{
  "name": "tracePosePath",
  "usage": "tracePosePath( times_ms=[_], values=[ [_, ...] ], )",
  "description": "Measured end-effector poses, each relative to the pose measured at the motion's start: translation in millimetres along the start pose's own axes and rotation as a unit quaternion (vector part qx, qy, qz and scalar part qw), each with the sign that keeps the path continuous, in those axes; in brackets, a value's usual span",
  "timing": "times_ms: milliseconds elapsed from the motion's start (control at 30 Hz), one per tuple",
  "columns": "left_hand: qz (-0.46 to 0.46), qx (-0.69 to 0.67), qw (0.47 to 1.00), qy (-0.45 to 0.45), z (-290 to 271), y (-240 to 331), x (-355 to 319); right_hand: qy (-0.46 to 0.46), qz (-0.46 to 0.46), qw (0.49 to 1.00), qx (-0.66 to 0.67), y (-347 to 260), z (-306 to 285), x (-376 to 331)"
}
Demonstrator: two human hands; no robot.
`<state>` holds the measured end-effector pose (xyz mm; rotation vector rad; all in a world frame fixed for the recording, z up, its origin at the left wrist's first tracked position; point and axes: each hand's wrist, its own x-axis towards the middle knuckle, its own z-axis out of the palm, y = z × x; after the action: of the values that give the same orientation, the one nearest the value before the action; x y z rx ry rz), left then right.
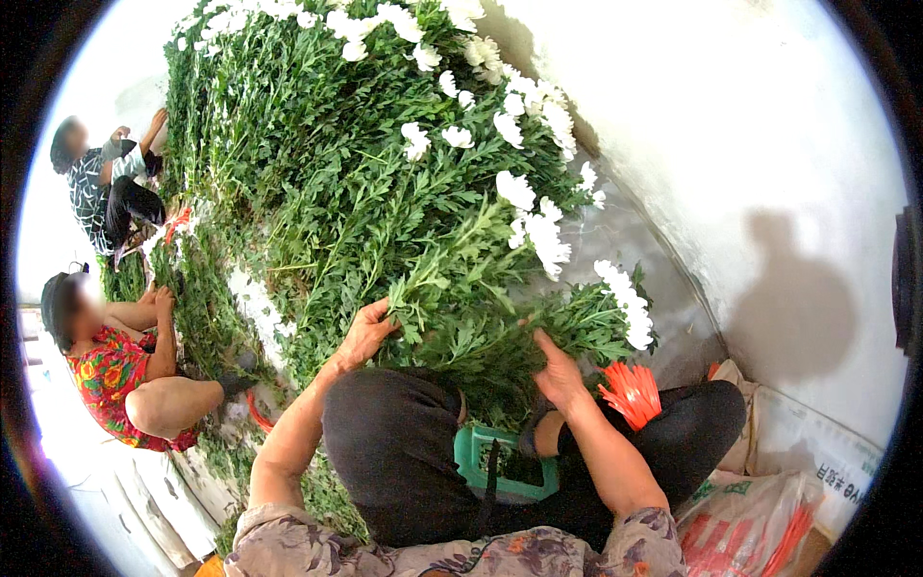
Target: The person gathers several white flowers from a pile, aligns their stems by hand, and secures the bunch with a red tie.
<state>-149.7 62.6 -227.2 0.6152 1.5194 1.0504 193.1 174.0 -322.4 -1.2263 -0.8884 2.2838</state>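
My left hand (367, 335) is closed at the leafy lower part of a white chrysanthemum stem (437, 274), whose bloom points toward the right. In front of my right knee, my right hand (560, 373) is closed around leafy chrysanthemum stems (577, 322). Several white blooms (627, 306) stick out beyond that hand. Leaves partly hide the fingertips of both hands. A bundle of orange-red strips (631, 394) rests on my right leg, close to my right wrist.
A large heap of white chrysanthemums (336, 144) spreads ahead, along a white wall (731, 115). Between my legs is a green plastic frame (505, 466). A clear bag with red strips (745, 529) sits at lower right. Two people (125, 375) squat at left, handling stems.
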Motion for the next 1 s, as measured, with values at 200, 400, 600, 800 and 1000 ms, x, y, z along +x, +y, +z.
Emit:
tracePosePath(
  times_ms=[200, 400, 600, 800, 1000],
  values=[
    [0.039, 0.027, 0.997, 0.064, -36.8, -11.0, 12.2, -0.029, 0.005, 1.0, -0.007, -13.7, 16.8, -3.7],
    [-0.009, -0.006, 0.999, -0.049, 7.3, 2.7, 0.0, -0.028, -0.019, 0.941, -0.338, -45.4, 19.4, -8.1],
    [-0.05, -0.107, 0.984, -0.135, 33.4, -24.4, -9.6, -0.066, -0.022, 0.829, -0.556, -70.9, 45.6, -6.9],
    [-0.089, -0.142, 0.967, -0.189, 57.1, -37.5, 7.6, -0.043, -0.132, 0.869, -0.476, 57.7, -49.6, 57.2],
    [-0.062, -0.196, 0.962, -0.178, 41.3, -76.7, -4.8, -0.15, -0.151, 0.83, -0.515, 40.0, -23.2, 52.7]
  ],
)
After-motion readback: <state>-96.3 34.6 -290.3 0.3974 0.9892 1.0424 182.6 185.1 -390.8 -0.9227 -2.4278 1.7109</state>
